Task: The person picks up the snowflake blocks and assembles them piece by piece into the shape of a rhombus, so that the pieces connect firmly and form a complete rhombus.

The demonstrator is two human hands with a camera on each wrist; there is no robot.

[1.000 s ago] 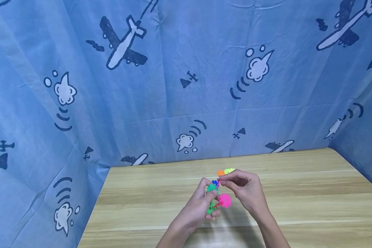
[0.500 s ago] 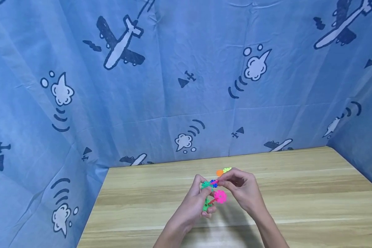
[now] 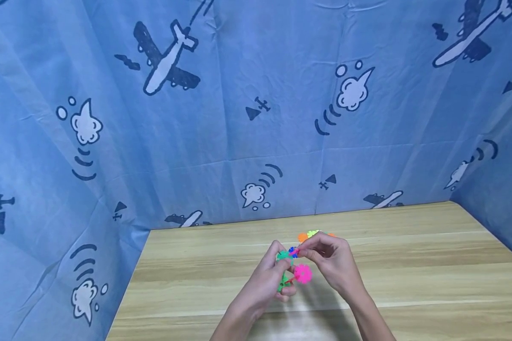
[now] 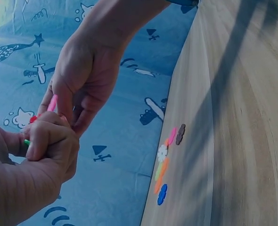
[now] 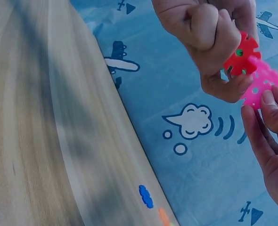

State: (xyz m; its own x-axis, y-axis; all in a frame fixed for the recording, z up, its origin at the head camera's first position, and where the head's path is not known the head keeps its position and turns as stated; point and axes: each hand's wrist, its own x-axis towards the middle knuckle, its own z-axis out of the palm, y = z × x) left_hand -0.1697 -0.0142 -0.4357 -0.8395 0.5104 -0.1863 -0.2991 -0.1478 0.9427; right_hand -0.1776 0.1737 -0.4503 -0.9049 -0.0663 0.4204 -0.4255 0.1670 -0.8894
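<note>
In the head view my left hand (image 3: 269, 278) grips a joined cluster of notched plastic discs. A green disc (image 3: 284, 257) sits by its thumb, another green disc (image 3: 283, 283) lower down. A bright pink disc (image 3: 303, 273) sticks out to the right on a red disc. My right hand (image 3: 334, 260) pinches a second pink disc (image 3: 296, 252), seen edge-on, against the upper green one; whether they interlock cannot be told. The right wrist view shows that pink disc (image 5: 256, 90) between finger and thumb, overlapping a red disc (image 5: 242, 52). In the left wrist view, curled fingers hide most of the cluster.
Loose discs lie in a row on the wooden table (image 4: 242, 141): blue (image 4: 162, 194), orange (image 4: 164, 166), white (image 4: 162, 153), pink (image 4: 173, 135) and dark brown (image 4: 180, 134), among several. A blue patterned curtain (image 3: 222, 118) stands behind the table's far edge.
My right hand's pink disc has swung from nearly upright to slanting left, onto the upper green disc. The cluster has turned a little in my left hand; both hands stay close together.
</note>
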